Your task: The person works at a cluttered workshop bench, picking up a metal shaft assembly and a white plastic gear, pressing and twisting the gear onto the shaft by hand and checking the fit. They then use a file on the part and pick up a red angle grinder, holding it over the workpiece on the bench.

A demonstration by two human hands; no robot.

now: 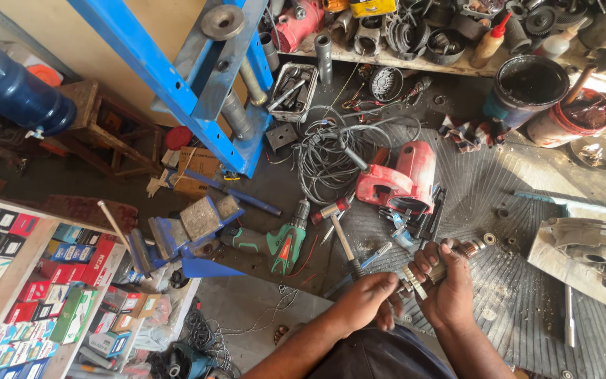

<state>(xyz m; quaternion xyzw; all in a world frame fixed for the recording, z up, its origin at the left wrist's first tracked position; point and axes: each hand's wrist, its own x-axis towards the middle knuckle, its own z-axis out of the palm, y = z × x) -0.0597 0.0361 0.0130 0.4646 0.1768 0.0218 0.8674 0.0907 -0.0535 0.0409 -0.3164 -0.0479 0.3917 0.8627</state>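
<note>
both hands meet low in the view, over the dark ribbed floor mat (pixel 527 295). the right hand (pixel 450 284) is wrapped tight around a motor armature (pixel 466 250), whose copper-coloured end sticks out past the fingers toward the mat's middle. the left hand (pixel 367 298) is curled narrow, its fingertips pinched on a small pale part (pixel 413 281) that touches the near end of the armature; what the part is cannot be made out.

just beyond the hands lies a hammer (pixel 338 224) with a red-banded head, its handle pointing back at the left hand. beside it, farther left, rests a green cordless drill (pixel 282 245). a red power-tool housing (pixel 395 179) sits above the hands at the mat's far left edge, next to a coil of grey cable (pixel 324 158). a blue bench vise (pixel 187 235) stands left of the drill, and a grey cast housing (pixel 587 253) lies on the mat's right edge, well apart.
</note>
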